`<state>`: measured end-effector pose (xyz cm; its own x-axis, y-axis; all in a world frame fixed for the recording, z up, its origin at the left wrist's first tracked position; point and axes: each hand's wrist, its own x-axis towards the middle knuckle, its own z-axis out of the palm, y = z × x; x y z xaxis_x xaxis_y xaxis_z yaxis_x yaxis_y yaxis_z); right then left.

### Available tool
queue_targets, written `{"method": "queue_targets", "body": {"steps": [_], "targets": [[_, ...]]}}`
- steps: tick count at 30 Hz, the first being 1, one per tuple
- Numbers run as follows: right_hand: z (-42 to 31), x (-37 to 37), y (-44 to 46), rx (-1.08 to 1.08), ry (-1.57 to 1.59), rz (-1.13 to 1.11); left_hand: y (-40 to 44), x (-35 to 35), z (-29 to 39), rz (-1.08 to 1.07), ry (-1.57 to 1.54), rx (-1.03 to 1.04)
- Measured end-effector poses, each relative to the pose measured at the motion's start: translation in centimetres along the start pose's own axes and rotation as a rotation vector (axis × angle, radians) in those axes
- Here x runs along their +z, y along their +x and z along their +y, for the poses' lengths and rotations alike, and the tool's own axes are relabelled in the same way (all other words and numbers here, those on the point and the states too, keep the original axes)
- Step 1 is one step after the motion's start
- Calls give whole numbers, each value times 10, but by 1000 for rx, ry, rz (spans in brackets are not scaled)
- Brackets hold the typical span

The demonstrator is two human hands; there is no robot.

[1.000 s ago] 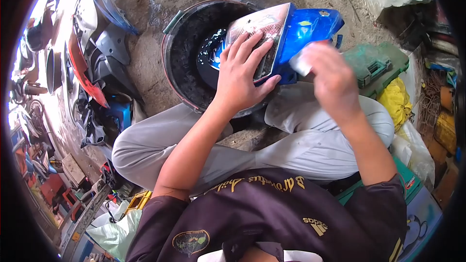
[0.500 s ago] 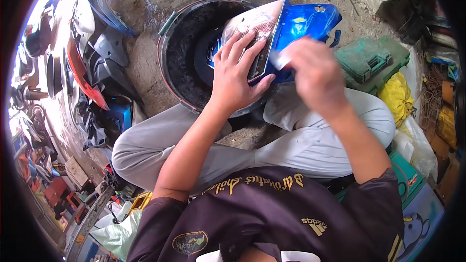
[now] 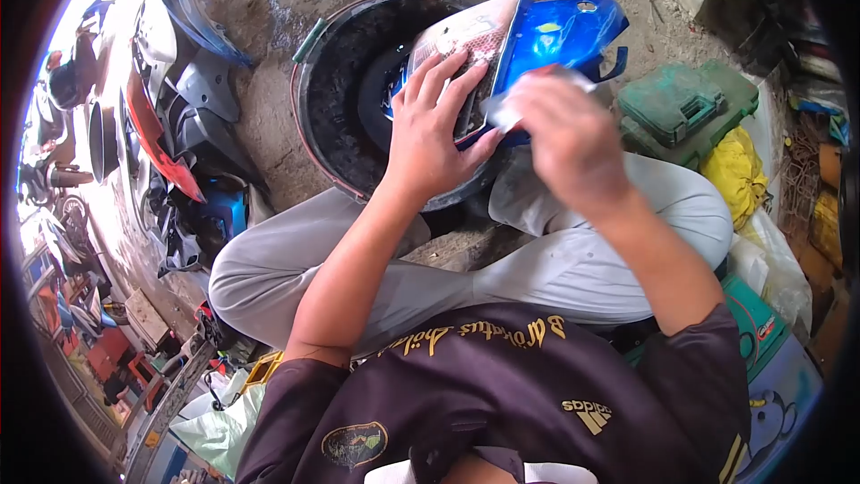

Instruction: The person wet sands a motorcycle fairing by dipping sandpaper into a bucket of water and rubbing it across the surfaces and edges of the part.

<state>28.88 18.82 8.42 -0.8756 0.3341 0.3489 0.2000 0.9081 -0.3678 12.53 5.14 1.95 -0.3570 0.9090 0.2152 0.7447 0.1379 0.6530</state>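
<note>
A glossy blue plastic motorcycle body panel (image 3: 560, 27) with a pale, red-patterned face rests tilted across the right side of a black bucket (image 3: 336, 130). My left hand (image 3: 434, 121) lies on the patterned face, fingers spread flat and thumb near the lower edge. Close to that thumb, my right hand (image 3: 573, 134) is closed on a folded piece of what looks like sandpaper (image 3: 506, 115), pale grey with some red. It is against the blue side of the panel, and motion blurs its outline. Dark liquid appears to lie in the bucket.
Green tool cases (image 3: 676, 112) and a yellow bag (image 3: 736, 170) are at my right. Red, grey and black body panels (image 3: 161, 139) pile up at left, and another blue panel (image 3: 210, 9) lies beyond the bucket. My crossed legs (image 3: 573, 278) border the bucket's near side.
My right hand has shifted slightly left along the panel's edge with the sandpaper. My left hand stays in place on the panel, and the view has moved a little.
</note>
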Motion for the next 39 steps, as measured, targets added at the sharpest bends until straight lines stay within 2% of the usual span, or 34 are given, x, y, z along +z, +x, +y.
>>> {"method": "queue_targets", "body": {"steps": [1, 4, 5, 6, 8, 10, 12, 14, 15, 16, 19, 20, 22, 25, 26, 28, 30, 32, 34, 36, 38, 39], "targets": [[-6, 0, 4, -18, 63, -6, -1, -1, -1, -18, 22, 7], [26, -19, 13, 117, -32, -25, -2, -5, -1, -38, 7, 6], [39, -27, 17, 247, 36, 56, -1, -8, 2, -43, 12, 11], [40, -33, 19, 340, 62, 41, -1, -10, 2, -42, 11, 5], [19, -13, 9, 104, 1, 21, 1, -9, 4, -44, 4, 3], [-12, 1, 3, 5, 72, -51, 1, -8, 2, -46, -1, 13], [-5, 0, 7, 60, 152, -55, 1, -8, -3, -52, -1, 17], [19, -20, 17, 157, 3, -15, 2, -10, -2, -43, -6, 23], [34, -25, 20, 263, 65, 61, 3, -11, -1, -43, -10, 17], [36, -28, 21, 345, 51, 38, 3, -11, -1, -42, -16, 8], [2, -6, 12, 0, -24, -25, 3, -11, 2, -41, -7, 6], [-9, 1, 9, -17, 39, -36, 2, -9, 1, -40, -6, 15], [-3, 0, 11, 62, 108, -64, -2, -6, -5, -39, 3, 37], [37, -25, 26, 247, -34, -5, -2, -7, -3, -60, 3, 21], [43, -28, 28, 332, 30, 2, -3, -8, -2, -66, 1, 10], [24, -17, 19, 145, -74, -31, -5, -7, -2, -58, 9, 10], [-8, -2, 11, 29, 89, -73, -2, -5, -2, -43, 6, 25], [-1, -4, 13, 100, 172, -119, -4, -6, -4, -40, -3, 42], [30, -20, 25, 133, 24, -11, -3, -6, -4, -40, 2, 41], [47, -29, 29, 320, 51, 2, -3, -8, -4, -43, -16, 27], [24, -16, 18, 92, -71, -15, -5, -7, -4, -40, -14, 20], [8, -11, 14, 26, 2, -56, -2, -6, -4, -39, -11, 26]]}}
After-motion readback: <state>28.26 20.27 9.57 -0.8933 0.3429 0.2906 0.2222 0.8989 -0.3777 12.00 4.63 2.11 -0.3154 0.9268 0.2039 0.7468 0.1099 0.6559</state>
